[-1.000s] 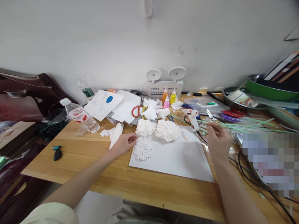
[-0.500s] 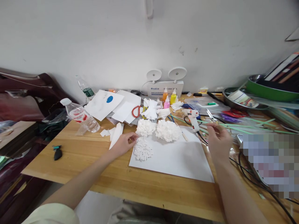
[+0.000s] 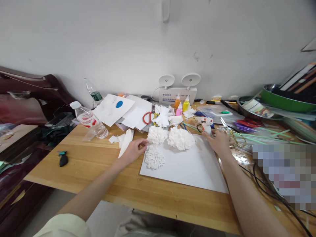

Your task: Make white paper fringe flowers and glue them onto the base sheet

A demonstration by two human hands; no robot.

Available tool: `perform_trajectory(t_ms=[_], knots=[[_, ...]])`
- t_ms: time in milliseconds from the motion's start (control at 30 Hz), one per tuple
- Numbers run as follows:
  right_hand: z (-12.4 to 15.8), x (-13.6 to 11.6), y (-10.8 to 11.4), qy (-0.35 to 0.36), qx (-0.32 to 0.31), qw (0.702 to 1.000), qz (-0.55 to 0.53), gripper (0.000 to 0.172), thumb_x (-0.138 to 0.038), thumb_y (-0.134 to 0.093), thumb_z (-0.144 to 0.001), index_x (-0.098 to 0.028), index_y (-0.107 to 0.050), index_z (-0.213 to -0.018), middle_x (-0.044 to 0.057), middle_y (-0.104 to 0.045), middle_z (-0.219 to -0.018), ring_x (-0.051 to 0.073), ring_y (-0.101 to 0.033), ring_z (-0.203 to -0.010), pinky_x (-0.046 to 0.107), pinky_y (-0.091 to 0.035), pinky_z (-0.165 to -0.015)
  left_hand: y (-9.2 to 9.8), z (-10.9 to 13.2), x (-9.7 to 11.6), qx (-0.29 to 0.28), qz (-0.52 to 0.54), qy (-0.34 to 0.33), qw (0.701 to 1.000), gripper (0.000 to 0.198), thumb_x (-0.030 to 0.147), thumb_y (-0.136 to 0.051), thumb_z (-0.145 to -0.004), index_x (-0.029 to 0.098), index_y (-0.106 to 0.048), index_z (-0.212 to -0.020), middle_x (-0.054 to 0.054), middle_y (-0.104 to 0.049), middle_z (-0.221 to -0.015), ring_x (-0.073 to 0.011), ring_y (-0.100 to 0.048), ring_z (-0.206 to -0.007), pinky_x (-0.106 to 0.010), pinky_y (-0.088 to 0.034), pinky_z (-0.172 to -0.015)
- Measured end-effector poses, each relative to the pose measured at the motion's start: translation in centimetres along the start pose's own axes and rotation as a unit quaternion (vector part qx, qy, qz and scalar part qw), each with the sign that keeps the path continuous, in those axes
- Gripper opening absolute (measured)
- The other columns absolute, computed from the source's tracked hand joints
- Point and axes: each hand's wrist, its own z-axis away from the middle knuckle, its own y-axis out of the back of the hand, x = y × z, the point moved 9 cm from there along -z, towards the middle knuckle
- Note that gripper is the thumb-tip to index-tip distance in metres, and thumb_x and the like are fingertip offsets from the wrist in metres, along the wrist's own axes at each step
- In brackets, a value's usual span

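r hand (image 3: pixel 219 143) has shifted l since the prev frame. white sheet (image 3: pixel 189 168) lower ctr, 3 fluffy white clusters (image 3: pixel 181 139) on its upper l. l hand (image 3: pixel 134 151) curled beside them (can't tell if pinching anything). gold-handled scissors (image 3: pixel 239 139) mid-right; glue gun (image 3: pixel 206 123) just l of them, r hand's fingers at its handle, grip unclear.

A wooden table (image 3: pixel 103 186) spans the scene. On it lie a white sheet (image 3: pixel 187 169) in the middle, torn paper (image 3: pixel 126 141) left of that, and a small dark object (image 3: pixel 63 160) farther left; a plastic bottle (image 3: pixel 90 122) rests beyond.
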Motion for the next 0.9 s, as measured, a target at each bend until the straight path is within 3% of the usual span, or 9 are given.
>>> perform_trajectory(t_ms=[133, 233, 400, 467, 533, 667, 767, 900], knots=[[0.0, -0.7, 0.8, 0.013, 0.019, 0.999, 0.036, 0.029, -0.042, -0.052, -0.068, -0.013, -0.059, -0.074, 0.012, -0.056, -0.081, 0.031, -0.046, -0.087, 0.048, -0.032, -0.074, 0.1, 0.3, -0.4, 0.003, 0.020, 0.002, 1.000, 0.021, 0.022, -0.050, -0.075, 0.019, -0.058, -0.095, -0.001, -0.062, -0.083, -0.0127, -0.056, -0.073, -0.025, -0.046, -0.067], [0.4, -1.8, 3.1, 0.051, 0.061, 0.996, -0.050, 0.025, -0.037, -0.050, -0.071, -0.015, -0.056, -0.079, 0.009, -0.054, -0.075, 0.025, -0.048, -0.076, 0.039, -0.036, -0.069, -0.1, 0.6, -0.7, 0.005, 0.034, 0.001, 0.999, 0.022, 0.023, -0.050, -0.076, 0.019, -0.058, -0.095, -0.002, -0.062, -0.084, -0.0130, -0.056, -0.072, -0.025, -0.046, -0.066], [2.1, -3.3, 5.5, 0.026, 0.034, 0.979, -0.198, 0.028, -0.039, -0.055, -0.069, -0.017, -0.055, -0.088, 0.003, -0.055, -0.067, 0.015, -0.046, -0.055, 0.029, -0.037, -0.053, -0.2, 0.8, -1.0, 0.020, 0.042, -0.002, 0.999, 0.021, 0.022, -0.050, -0.075, 0.018, -0.058, -0.095, -0.002, -0.063, -0.084, -0.0131, -0.057, -0.071, -0.026, -0.047, -0.066], [3.3, -4.2, 5.2, 0.002, -0.009, 0.966, -0.258, 0.033, -0.039, -0.062, -0.063, -0.015, -0.059, -0.085, 0.001, -0.053, -0.061, 0.014, -0.045, -0.052, 0.027, -0.036, -0.049, -0.2, 0.8, -1.1, 0.024, 0.042, -0.004, 0.999, 0.021, 0.022, -0.050, -0.075, 0.018, -0.058, -0.095, -0.003, -0.063, -0.084, -0.0134, -0.057, -0.072, -0.027, -0.047, -0.067], [4.9, -6.1, 3.3, 0.013, -0.121, 0.943, -0.310, 0.035, -0.041, -0.059, -0.066, -0.014, -0.061, -0.089, 0.000, -0.052, -0.059, 0.012, -0.044, -0.049, 0.024, -0.034, -0.044, -0.2, 0.8, -1.1, 0.026, 0.041, -0.004, 0.999, 0.021, 0.022, -0.050, -0.075, 0.018, -0.058, -0.095, -0.003, -0.063, -0.085, -0.0137, -0.057, -0.072, -0.027, -0.047, -0.067], [9.2, -10.4, 0.6, 0.100, -0.273, 0.914, -0.283, 0.028, -0.038, -0.060, -0.067, -0.017, -0.061, -0.085, 0.003, -0.060, -0.072, 0.014, -0.051, -0.056, 0.024, -0.039, -0.048, -0.3, 0.7, -1.3, 0.026, 0.044, 0.000, 0.999, 0.021, 0.023, -0.051, -0.075, 0.019, -0.058, -0.094, -0.003, -0.063, -0.084, -0.0137, -0.057, -0.072, -0.027, -0.048, -0.067], [11.9, -13.3, -0.5, 0.182, -0.326, 0.889, -0.266, 0.018, -0.033, -0.057, -0.070, -0.018, -0.057, -0.079, 0.001, -0.058, -0.071, 0.014, -0.051, -0.061, 0.024, -0.041, -0.055, -0.3, 0.7, -1.4, 0.030, 0.052, 0.004, 0.998, 0.021, 0.023, -0.052, -0.075, 0.019, -0.059, -0.095, -0.003, -0.064, -0.084, -0.0137, -0.058, -0.072, -0.027, -0.048, -0.067], [13.4, -14.7, -1.9, 0.204, -0.351, 0.883, -0.236, 0.012, -0.029, -0.052, -0.072, -0.018, -0.054, -0.070, -0.001, -0.055, -0.064, 0.015, -0.050, -0.060, 0.024, -0.040, -0.054, -0.5, 0.6, -1.6, 0.033, 0.071, 0.006, 0.997, 0.023, 0.024, -0.051, -0.076, 0.019, -0.058, -0.097, -0.003, -0.064, -0.085, -0.0138, -0.059, -0.074, -0.027, -0.048, -0.068]])
